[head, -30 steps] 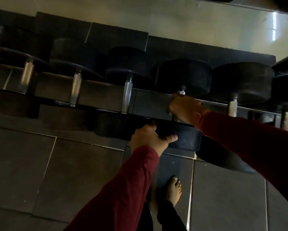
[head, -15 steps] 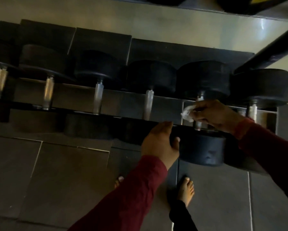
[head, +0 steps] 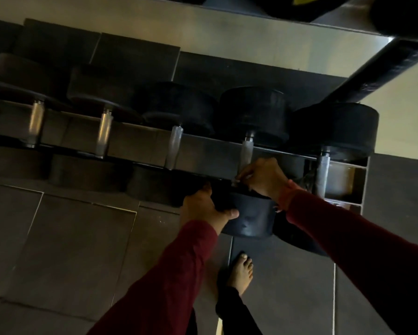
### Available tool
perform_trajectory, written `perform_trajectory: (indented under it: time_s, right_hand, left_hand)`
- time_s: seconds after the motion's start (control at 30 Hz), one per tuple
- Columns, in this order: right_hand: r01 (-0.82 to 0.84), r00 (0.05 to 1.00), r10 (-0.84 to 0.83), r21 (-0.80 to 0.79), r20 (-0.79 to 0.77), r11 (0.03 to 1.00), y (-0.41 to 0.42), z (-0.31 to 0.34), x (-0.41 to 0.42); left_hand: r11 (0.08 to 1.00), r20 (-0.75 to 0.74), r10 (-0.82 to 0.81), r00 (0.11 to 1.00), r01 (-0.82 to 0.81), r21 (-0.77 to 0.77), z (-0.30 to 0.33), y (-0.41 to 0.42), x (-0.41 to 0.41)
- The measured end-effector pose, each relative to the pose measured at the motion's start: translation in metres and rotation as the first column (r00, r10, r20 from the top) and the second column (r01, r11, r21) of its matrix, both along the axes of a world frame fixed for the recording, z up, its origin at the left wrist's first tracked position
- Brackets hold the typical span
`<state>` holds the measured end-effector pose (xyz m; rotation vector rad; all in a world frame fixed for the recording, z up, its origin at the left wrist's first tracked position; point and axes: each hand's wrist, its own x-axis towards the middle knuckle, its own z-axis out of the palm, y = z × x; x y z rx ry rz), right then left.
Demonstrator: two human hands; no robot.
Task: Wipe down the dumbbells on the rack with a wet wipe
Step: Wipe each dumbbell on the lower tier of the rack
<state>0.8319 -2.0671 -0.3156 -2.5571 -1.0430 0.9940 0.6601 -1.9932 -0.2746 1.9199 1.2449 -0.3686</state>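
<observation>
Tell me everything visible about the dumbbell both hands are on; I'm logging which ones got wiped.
The dumbbell is second from the right on the rack, lying front to back. It has two black, rubbery-looking round heads and a knurled metal handle. The right hand is at the handle's near end with a bit of white wipe; the left hand grips the near head.

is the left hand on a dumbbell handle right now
No, the left hand grips the black rubber head of the dumbbell nearest the camera, while the right hand is at its metal handle.

The right hand [head: 263,180] hides most of the wet wipe [head: 235,182].
</observation>
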Motion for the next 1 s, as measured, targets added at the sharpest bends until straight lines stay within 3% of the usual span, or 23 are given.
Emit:
perform_trajectory:
  time_s: [0.17, 0.3, 0.53, 0.77, 1.0]
  right_hand:
    - [-0.108, 0.983, 0.111, -0.031, 0.148, 0.994, 0.024, -0.008, -0.012]
    - [-0.161, 0.973, 0.169, -0.062, 0.157, 0.985, 0.034, -0.003, -0.015]
    - [-0.044, 0.994, 0.058, -0.159, 0.087, 0.986, -0.001, -0.006, 0.011]
    - [0.01, 1.0, -0.01, -0.034, 0.004, 0.999, -0.002, 0.002, 0.001]
    - [0.017, 0.999, -0.013, -0.09, 0.043, 0.996, 0.005, -0.009, -0.001]
  left_hand:
    - [1.0, 0.0, 0.003, 1.0, -0.003, -0.009, 0.001, 0.001, 0.001]
    - [1.0, 0.016, 0.022, 1.0, -0.022, -0.023, -0.001, 0.0, -0.001]
    - [0.999, 0.013, -0.032, 0.999, 0.032, -0.001, 0.0, 0.004, -0.003]
    - [1.0, 0.023, -0.024, 0.999, 0.024, -0.004, 0.002, 0.003, -0.005]
    - [0.999, 0.025, -0.051, 0.998, 0.051, 0.015, 0.002, 0.003, -0.007]
